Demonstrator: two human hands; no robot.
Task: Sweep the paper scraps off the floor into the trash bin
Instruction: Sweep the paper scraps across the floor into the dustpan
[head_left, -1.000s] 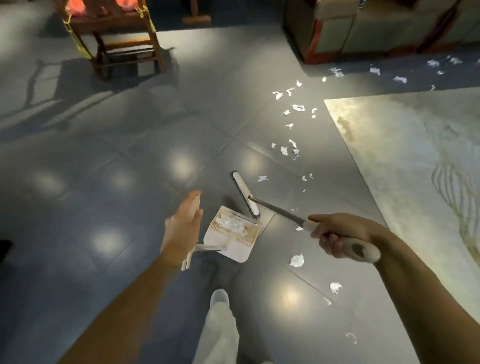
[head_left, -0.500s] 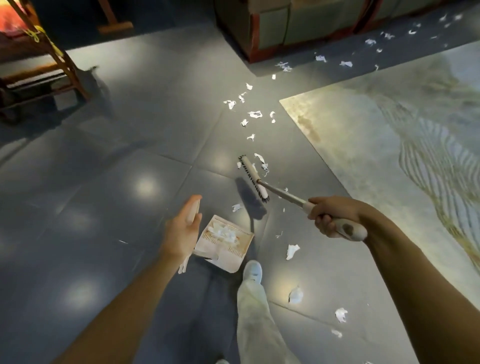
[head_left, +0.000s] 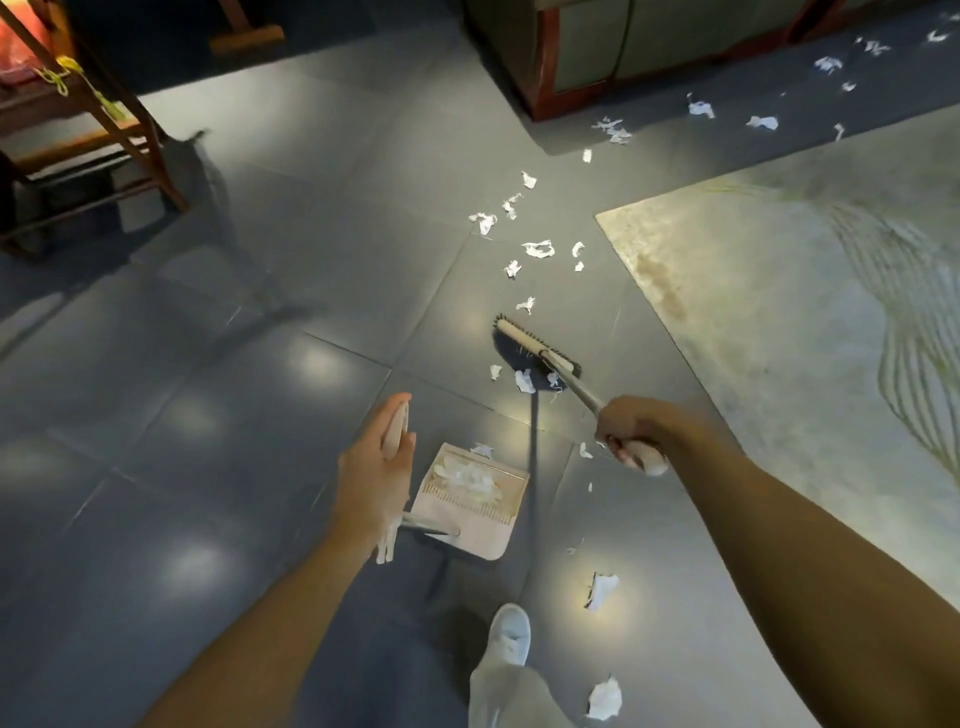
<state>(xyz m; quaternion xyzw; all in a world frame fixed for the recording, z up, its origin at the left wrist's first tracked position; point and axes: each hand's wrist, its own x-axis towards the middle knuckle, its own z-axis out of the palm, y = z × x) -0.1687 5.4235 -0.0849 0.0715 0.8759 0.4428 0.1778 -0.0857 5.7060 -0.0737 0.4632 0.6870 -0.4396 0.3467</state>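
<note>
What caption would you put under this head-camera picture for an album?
Right hand holds a brush amid paper scraps on the tiled floor; left hand grips a dustpan already holding some.

Single head-worn view, looking steeply down, floor near, arms reaching forward

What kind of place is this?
Probably a home living room: a glossy tiled floor, a pale patterned rug, and wood-framed furniture, seemingly a sofa and a chair.
</note>
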